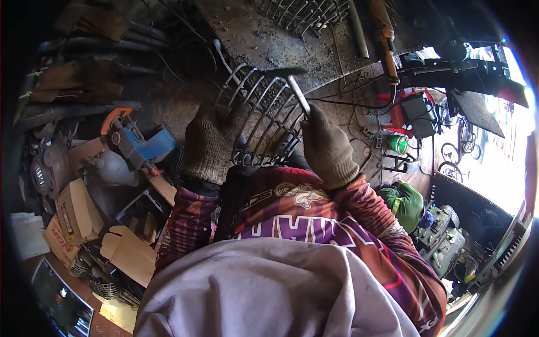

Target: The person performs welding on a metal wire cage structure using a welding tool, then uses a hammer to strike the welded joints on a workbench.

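Note:
A curved grate of welded metal bars (268, 101) stands tilted in front of my body, below the workbench edge. My left hand (212, 141), in a brown knitted work glove, grips the grate's left side; its fingertips are dark and partly hidden against the bars. My right hand (330, 143), gloved the same way, is closed around the metal handle of a hammer (298, 94). The hammer's slim dark head lies over the upper bars of the grate; whether it touches them I cannot tell.
A dirty metal workbench (247, 33) holds another barred grate (306, 14), a pipe (358, 28) and an orange power tool (383, 31). At left are a blue-and-orange machine (143, 143) and open cardboard boxes (129, 253). Cables, a green spool (398, 144) and a grey motor (441, 238) lie right.

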